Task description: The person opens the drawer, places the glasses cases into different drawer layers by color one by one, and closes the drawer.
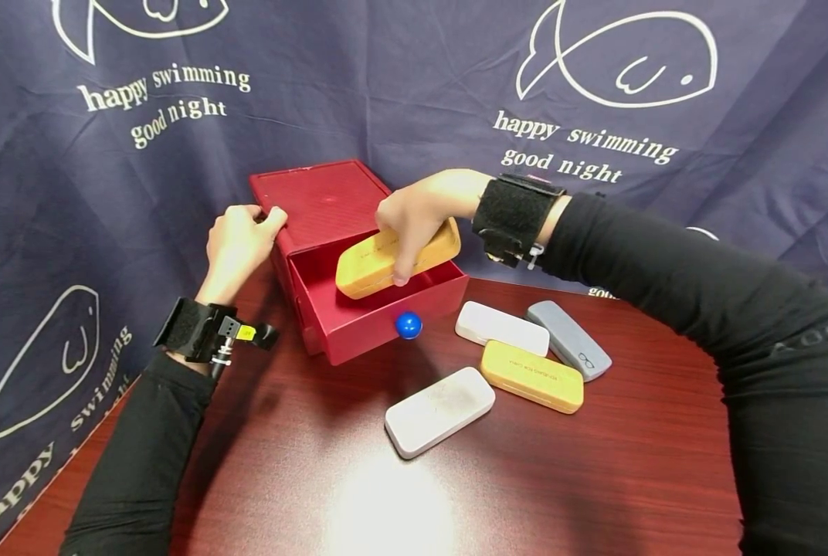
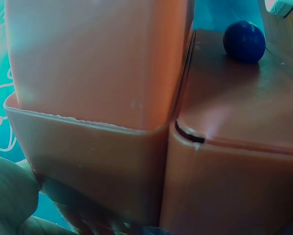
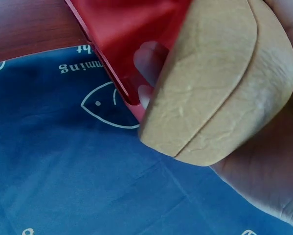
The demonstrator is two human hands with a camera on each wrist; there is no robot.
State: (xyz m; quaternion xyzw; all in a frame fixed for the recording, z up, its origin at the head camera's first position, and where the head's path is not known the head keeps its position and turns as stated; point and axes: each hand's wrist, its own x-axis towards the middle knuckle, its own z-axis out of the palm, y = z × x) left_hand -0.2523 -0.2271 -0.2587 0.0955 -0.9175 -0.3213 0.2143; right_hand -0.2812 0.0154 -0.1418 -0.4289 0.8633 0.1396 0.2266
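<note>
A red drawer box [image 1: 320, 202] stands at the back with its drawer [image 1: 365, 333] pulled out, a blue round knob [image 1: 408, 325] on the front. My left hand [image 1: 236, 243] grips the box at its upper left edge, thumb over the top. In the left wrist view the red box wall [image 2: 97, 166] fills most of the picture, with fingers [image 2: 11, 193] at its lower left. Over the open drawer, my right hand [image 1: 421, 212] holds a yellow glasses case [image 1: 361, 270] lengthwise, tilted. Seen from the right wrist, the case [image 3: 205, 78] hides part of the drawer.
Right of the drawer lie a white glasses case [image 1: 503, 327], a grey one [image 1: 570, 340] and another yellow one [image 1: 532, 376], close together. A second white case [image 1: 440, 411] lies in front on the reddish wooden table [image 1: 303, 463]. A dark blue printed cloth [image 1: 400, 85] hangs behind.
</note>
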